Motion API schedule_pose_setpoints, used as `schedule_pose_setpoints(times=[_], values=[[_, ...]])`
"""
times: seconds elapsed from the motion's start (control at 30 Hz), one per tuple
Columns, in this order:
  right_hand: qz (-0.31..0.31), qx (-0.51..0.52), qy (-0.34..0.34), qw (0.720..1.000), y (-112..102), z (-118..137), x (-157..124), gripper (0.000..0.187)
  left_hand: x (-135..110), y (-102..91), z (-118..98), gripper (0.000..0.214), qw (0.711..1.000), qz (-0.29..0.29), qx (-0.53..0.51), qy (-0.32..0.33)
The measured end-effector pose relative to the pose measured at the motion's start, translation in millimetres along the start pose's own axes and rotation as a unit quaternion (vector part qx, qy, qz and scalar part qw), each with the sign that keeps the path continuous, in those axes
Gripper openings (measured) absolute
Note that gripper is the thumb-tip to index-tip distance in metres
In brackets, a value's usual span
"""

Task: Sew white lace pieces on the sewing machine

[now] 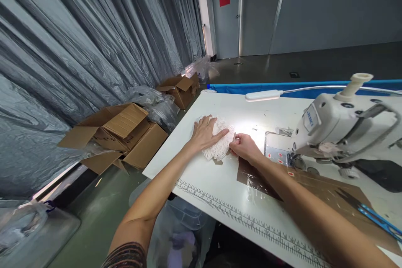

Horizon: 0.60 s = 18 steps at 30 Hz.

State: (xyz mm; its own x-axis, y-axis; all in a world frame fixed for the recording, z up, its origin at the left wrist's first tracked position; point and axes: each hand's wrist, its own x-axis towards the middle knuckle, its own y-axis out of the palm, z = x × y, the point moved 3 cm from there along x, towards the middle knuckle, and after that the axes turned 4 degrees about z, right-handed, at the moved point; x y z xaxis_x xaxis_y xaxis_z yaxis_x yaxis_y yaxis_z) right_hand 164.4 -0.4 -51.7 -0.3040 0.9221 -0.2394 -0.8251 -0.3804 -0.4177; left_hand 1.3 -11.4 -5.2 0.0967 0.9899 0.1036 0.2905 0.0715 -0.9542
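A small pile of white lace fabric [220, 146] lies on the white sewing table [220, 180], under a bright light. My left hand [205, 132] rests flat on the lace with its fingers stretched out. My right hand [244, 147] is closed in a pinch on the lace's right edge. The white sewing machine [339, 130] stands just to the right of both hands, its needle area near my right wrist.
A ruler strip [238, 213] runs along the table's front edge. A white lamp [264, 95] reaches over the table. Blue-handled scissors [373, 215] lie at the right. Open cardboard boxes [119, 134] and plastic bags sit on the floor at the left, by a plastic curtain.
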Motion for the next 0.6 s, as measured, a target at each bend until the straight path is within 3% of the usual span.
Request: schedule_pose_setpoints(times=[0.07, 0.2, 0.37, 0.6], values=[[0.001, 0.002, -0.003, 1.000, -1, 1, -2, 0.021, -3, -4.4, -3, 0.075, 1.000, 0.006, -0.005, -0.006], [0.007, 0.005, -0.012, 1.000, -1, 0, -3, 0.024, -12, -9.1, -8, 0.091, 0.998, -0.056, 0.029, 0.032], [0.003, -0.001, -0.023, 1.000, -2, 0, -5, 0.024, -21, 1.0, -5, 0.036, 0.995, -0.097, -0.028, 0.027], [0.001, 0.001, -0.032, 0.999, -2, 1, -8, 0.024, -24, -21.5, 20, 0.029, 0.966, -0.167, -0.183, 0.071]])
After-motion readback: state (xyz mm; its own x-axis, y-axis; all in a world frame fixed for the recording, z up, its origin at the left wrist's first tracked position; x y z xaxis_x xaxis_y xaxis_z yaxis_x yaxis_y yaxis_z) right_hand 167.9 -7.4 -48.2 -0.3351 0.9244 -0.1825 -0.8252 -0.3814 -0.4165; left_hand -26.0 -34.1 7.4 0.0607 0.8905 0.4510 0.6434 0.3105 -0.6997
